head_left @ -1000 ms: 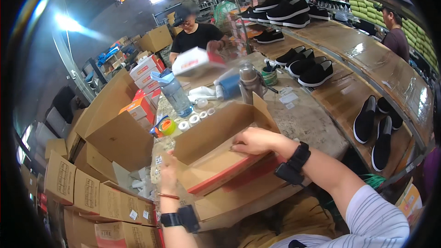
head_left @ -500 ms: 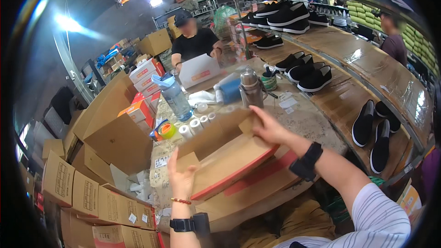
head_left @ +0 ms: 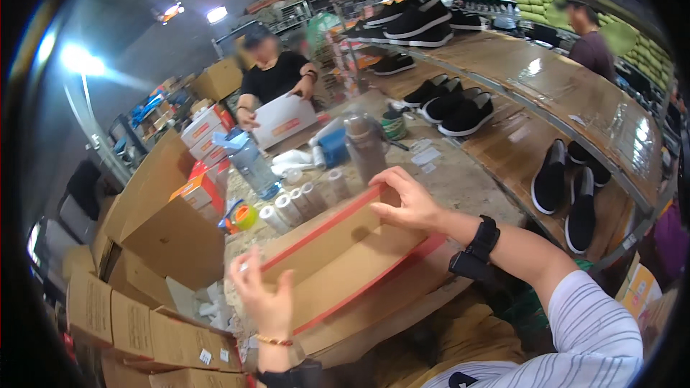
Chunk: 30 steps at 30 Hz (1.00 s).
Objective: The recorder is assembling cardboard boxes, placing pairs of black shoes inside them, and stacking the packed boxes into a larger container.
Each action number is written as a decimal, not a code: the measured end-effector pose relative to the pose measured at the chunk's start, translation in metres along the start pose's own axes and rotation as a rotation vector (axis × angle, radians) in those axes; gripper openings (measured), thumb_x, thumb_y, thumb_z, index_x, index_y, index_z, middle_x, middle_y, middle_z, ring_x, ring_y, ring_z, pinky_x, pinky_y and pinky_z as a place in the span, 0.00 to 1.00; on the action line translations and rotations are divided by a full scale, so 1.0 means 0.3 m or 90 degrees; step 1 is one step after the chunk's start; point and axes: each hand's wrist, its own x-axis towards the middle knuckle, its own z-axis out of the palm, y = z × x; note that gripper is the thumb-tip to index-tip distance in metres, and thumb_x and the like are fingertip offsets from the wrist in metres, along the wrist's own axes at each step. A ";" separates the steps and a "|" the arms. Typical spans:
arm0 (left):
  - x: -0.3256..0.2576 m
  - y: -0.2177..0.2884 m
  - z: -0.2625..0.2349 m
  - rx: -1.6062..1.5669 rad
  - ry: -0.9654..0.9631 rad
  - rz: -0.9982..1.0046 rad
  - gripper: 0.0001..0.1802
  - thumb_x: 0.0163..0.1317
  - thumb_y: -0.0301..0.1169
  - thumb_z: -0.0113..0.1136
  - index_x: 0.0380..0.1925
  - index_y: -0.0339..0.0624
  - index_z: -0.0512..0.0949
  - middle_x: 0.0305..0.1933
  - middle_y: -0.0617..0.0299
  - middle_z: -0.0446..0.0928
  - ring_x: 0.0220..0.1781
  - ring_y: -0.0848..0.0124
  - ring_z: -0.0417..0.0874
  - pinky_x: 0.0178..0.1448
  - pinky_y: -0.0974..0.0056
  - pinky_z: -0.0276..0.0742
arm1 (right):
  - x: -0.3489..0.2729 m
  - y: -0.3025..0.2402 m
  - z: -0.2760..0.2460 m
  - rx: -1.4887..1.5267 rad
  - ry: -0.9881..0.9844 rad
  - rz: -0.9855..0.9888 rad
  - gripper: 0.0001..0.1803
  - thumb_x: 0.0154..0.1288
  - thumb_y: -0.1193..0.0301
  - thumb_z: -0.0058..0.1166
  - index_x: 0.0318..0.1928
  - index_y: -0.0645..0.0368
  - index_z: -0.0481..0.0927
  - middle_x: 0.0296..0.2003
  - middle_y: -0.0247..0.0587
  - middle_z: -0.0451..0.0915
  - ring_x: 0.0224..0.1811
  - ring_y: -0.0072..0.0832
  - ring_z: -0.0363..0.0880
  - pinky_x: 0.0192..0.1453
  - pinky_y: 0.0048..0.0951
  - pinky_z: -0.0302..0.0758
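Note:
A shallow brown cardboard box (head_left: pixel 338 273) with red rims lies tilted before me, its inside facing up. At its far right corner my right hand (head_left: pixel 408 205) is closed on the wall, fingers over the red rim and thumb inside. Beside the left end is my left hand (head_left: pixel 264 294), its thumb and fingers apart; whether it touches the end wall I cannot tell. Under the open box lies more brown cardboard (head_left: pixel 402 312) with a red strip. Black bands are on both wrists.
Rolls of tape (head_left: pixel 289 208), a blue-lidded bottle (head_left: pixel 253 165) and a steel flask (head_left: pixel 365 145) stand just beyond the box. Black shoes (head_left: pixel 463 109) fill the rack at right. Cartons (head_left: pixel 172 338) are stacked at left. A co-worker (head_left: pixel 277 79) across the table handles a white box (head_left: pixel 284 122).
The box's far wall now stands up with its red rim showing, and the corner flaps have folded in. My left hand has moved slightly left and down. The co-worker's white box has tilted.

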 end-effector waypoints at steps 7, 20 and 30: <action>-0.146 -0.061 0.113 0.312 -0.228 0.050 0.36 0.60 0.46 0.55 0.68 0.49 0.60 0.52 0.54 0.75 0.60 0.58 0.71 0.71 0.35 0.45 | -0.164 0.225 -0.104 0.046 -0.035 0.086 0.14 0.66 0.63 0.53 0.48 0.55 0.78 0.46 0.46 0.73 0.55 0.40 0.72 0.53 0.36 0.74; -0.103 0.049 0.105 0.256 -0.479 -0.086 0.36 0.63 0.57 0.48 0.68 0.56 0.62 0.66 0.49 0.65 0.69 0.49 0.60 0.70 0.37 0.48 | -0.709 0.625 -0.889 -0.505 0.101 0.786 0.51 0.43 0.35 0.62 0.66 0.44 0.64 0.62 0.53 0.68 0.63 0.48 0.68 0.61 0.49 0.67; -0.124 0.036 0.118 0.238 -0.379 -0.075 0.32 0.60 0.45 0.55 0.64 0.49 0.66 0.55 0.53 0.70 0.63 0.56 0.65 0.72 0.41 0.43 | -0.618 0.541 -0.818 -0.391 0.229 0.497 0.15 0.53 0.63 0.59 0.32 0.63 0.83 0.29 0.51 0.83 0.31 0.43 0.84 0.39 0.38 0.79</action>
